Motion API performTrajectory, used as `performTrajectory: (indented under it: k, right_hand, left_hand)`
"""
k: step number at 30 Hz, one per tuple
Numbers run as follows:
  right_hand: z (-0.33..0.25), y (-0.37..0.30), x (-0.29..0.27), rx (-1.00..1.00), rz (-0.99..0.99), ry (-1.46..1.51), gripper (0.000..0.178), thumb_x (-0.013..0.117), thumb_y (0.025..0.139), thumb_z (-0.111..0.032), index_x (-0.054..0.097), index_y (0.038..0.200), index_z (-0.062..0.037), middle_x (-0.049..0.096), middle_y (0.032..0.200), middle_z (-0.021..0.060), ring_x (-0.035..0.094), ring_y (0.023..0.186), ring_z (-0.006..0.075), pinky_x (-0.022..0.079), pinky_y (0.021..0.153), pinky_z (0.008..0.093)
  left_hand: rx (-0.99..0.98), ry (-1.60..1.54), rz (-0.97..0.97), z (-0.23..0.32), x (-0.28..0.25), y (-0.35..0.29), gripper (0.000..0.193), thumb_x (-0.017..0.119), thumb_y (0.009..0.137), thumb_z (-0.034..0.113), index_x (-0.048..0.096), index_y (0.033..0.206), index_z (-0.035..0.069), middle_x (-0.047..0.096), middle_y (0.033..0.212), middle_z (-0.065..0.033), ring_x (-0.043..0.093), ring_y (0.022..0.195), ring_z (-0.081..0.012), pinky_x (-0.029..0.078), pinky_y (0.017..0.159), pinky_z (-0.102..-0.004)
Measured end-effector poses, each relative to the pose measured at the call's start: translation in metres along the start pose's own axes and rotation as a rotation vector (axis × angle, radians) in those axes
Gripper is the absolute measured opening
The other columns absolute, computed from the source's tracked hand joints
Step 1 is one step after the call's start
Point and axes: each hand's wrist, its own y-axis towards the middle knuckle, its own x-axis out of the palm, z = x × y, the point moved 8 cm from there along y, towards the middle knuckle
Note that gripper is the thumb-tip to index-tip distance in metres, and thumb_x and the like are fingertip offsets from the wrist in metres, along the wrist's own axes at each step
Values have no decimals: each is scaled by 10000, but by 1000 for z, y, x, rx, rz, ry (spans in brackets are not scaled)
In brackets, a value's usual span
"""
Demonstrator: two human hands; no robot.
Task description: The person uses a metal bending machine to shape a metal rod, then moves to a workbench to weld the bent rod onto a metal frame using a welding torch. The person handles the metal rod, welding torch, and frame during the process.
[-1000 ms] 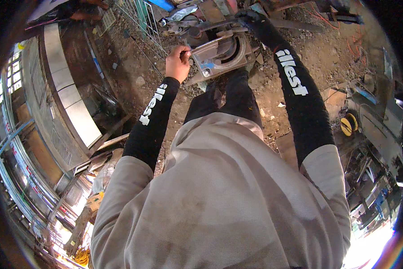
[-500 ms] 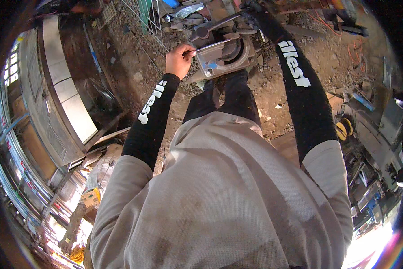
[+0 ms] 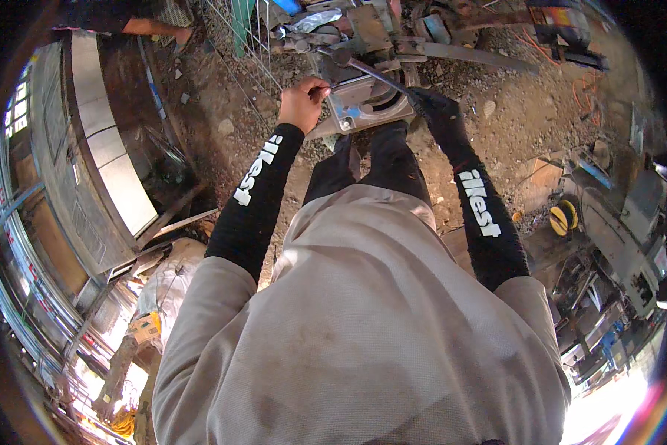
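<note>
My right hand (image 3: 438, 117), in a dark glove, is closed round the handle of a hammer (image 3: 374, 73). The hammer's head (image 3: 341, 57) is above the far left part of a grey metal base plate (image 3: 350, 96) with a curved opening; I cannot tell whether it touches. At the plate's left edge my bare left hand (image 3: 302, 104) is closed in a pinch. What sits between its fingertips is too small to name. The plate rests low in front of my knees, a blue patch on its near side.
Scrap metal pieces (image 3: 370, 28) lie heaped beyond the plate, with a long flat bar (image 3: 470, 53) to their right. A wire rack (image 3: 263, 37) stands far left. Another person's bare limb (image 3: 159, 28) shows at the upper left. A yellow coil (image 3: 563, 217) lies at the right.
My right hand has come down and nearer, swinging the hammer's handle toward me while its head stays about as far away. My left hand has shifted slightly at the plate's edge.
</note>
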Motion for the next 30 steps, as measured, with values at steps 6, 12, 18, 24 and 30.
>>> performTrajectory:
  k: [6,12,18,24,30]
  right_hand:
    - [5,-28,37,224,6,5,291,640,992,-151,703,1222,17,737,1091,78,665,944,133,539,848,320]
    - [54,-4,17,343,115,60,340,637,990,-297,722,1164,-18,720,1016,60,653,883,131,522,814,324]
    - [48,134,-18,32,262,62,372,660,977,-348,694,1210,-60,701,1058,73,644,957,189,500,858,361]
    - [27,249,35,-54,-34,-259,364,655,977,-334,694,1213,-60,701,1069,75,644,969,193,499,868,362]
    - [33,278,59,-94,-133,-350,355,649,978,-319,694,1215,-59,702,1079,77,644,981,196,499,879,364]
  left_hand:
    - [77,-11,50,4,-3,2,109,755,868,96,745,977,84,723,800,-125,706,705,-260,547,659,-365]
    - [104,64,67,10,-8,4,97,731,866,60,738,961,78,730,830,-123,716,725,-259,552,661,-360]
    - [29,81,-1,10,-6,3,125,720,894,59,718,1016,31,749,913,-139,742,799,-247,568,707,-342]
    - [45,14,19,16,-7,0,130,690,904,-4,705,1032,16,747,916,-128,742,841,-204,556,711,-307]
    - [-71,34,0,14,-6,-8,128,708,899,-5,715,1015,48,747,874,-107,700,740,-153,536,664,-292]
